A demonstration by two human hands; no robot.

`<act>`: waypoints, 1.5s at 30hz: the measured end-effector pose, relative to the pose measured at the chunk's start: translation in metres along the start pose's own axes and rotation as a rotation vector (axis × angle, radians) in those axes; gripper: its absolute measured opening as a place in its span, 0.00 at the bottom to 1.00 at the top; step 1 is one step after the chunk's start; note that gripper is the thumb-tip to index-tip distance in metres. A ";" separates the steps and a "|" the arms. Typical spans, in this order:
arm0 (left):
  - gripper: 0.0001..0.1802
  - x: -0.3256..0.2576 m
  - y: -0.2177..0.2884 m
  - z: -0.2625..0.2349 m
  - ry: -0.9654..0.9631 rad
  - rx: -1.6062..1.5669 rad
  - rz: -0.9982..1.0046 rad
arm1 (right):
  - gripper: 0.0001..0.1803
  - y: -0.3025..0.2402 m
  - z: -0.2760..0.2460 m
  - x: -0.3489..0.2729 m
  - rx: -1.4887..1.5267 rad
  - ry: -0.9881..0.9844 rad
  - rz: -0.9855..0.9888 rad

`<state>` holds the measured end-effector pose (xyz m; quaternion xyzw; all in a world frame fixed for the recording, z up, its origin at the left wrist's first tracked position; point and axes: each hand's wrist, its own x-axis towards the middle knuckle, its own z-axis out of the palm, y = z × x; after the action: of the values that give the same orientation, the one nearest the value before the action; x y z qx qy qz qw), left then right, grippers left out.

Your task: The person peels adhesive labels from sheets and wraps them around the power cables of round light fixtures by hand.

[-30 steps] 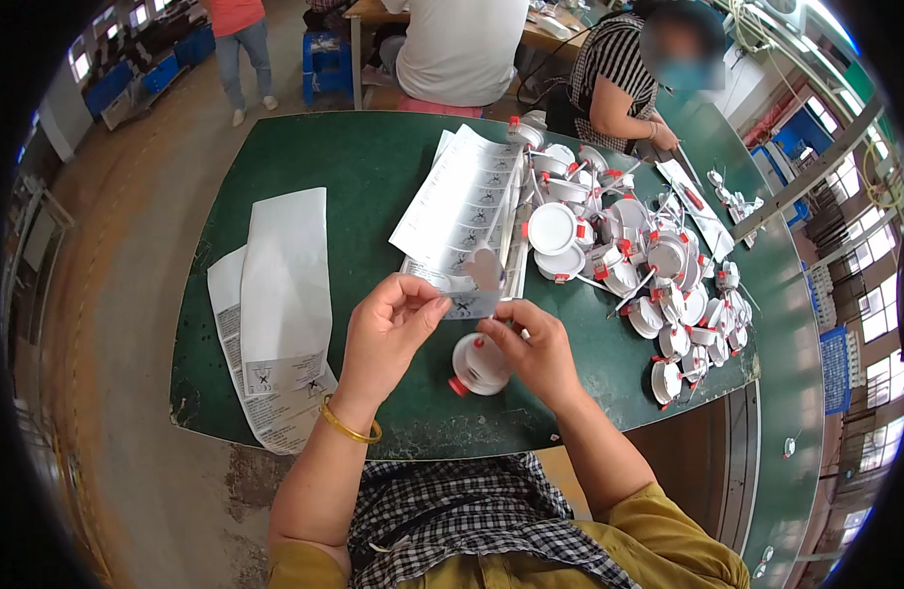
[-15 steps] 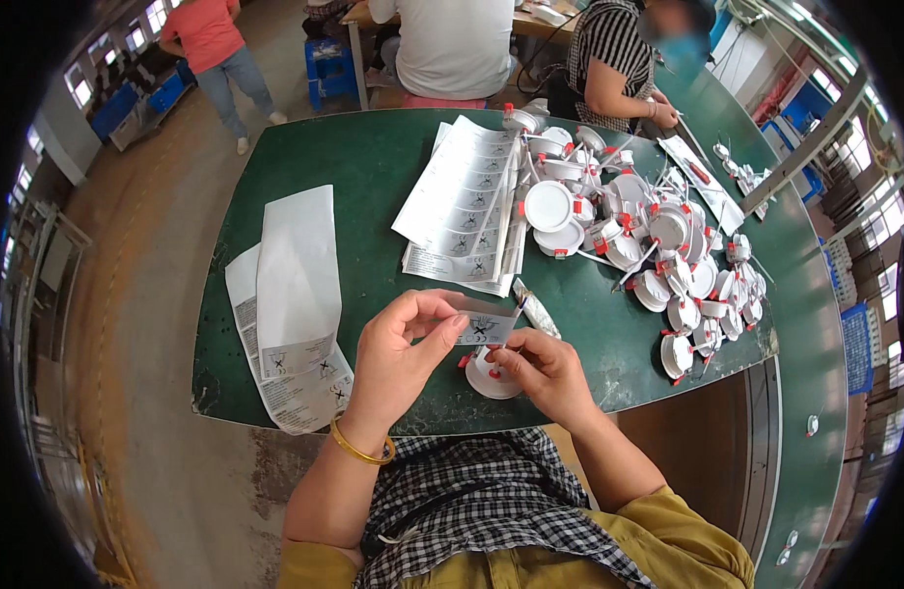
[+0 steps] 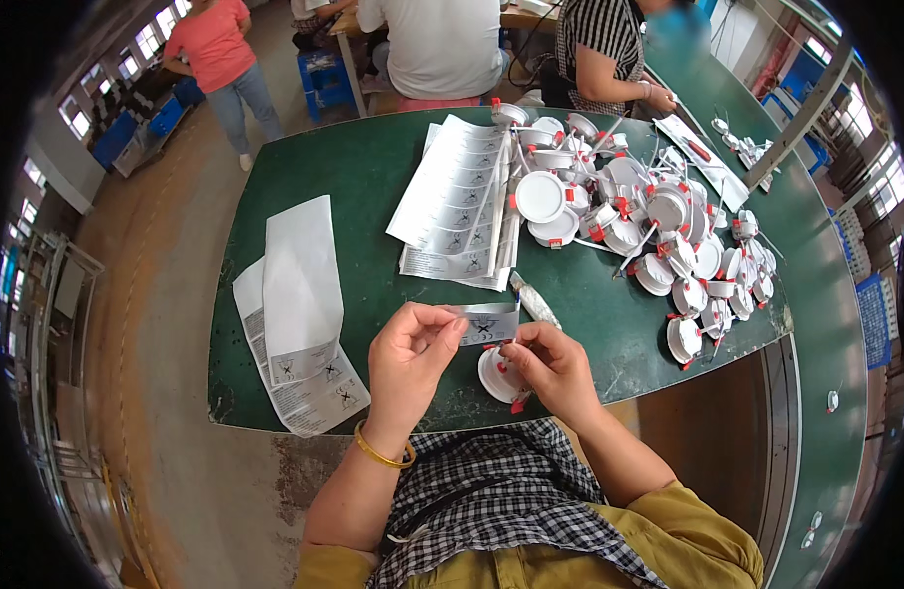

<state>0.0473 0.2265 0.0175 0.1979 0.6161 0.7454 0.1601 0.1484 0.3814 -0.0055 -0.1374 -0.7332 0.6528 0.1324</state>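
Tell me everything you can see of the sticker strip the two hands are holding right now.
The sticker strip is a small, pale grey rectangle with dark print, thin and flexible like paper or film. It lies roughly level, stretched between the hands above the green table. The left hand pinches its left end with thumb and fingers; the right hand holds its right lower corner. Just below it sits a round white lamp fitting with red clips, partly hidden by the right hand.

Bare green tabletop (image 3: 373, 196) offers passage between the used white backing sheets (image 3: 300, 314) and the stacked label sheets (image 3: 462, 196); heaped white round lamps (image 3: 648, 216) block the right.
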 end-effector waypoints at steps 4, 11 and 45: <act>0.03 -0.001 -0.001 0.002 0.012 -0.027 0.010 | 0.07 0.002 0.001 -0.001 -0.039 0.039 -0.031; 0.03 -0.002 -0.003 0.002 0.020 -0.048 -0.022 | 0.06 0.008 0.003 -0.001 -0.031 0.071 -0.048; 0.05 -0.003 -0.011 0.011 0.044 0.010 0.069 | 0.13 0.002 -0.020 0.010 -0.109 -0.121 -0.182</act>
<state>0.0552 0.2368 0.0087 0.2034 0.6160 0.7515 0.1198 0.1461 0.4034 -0.0047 -0.0377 -0.7836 0.6044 0.1390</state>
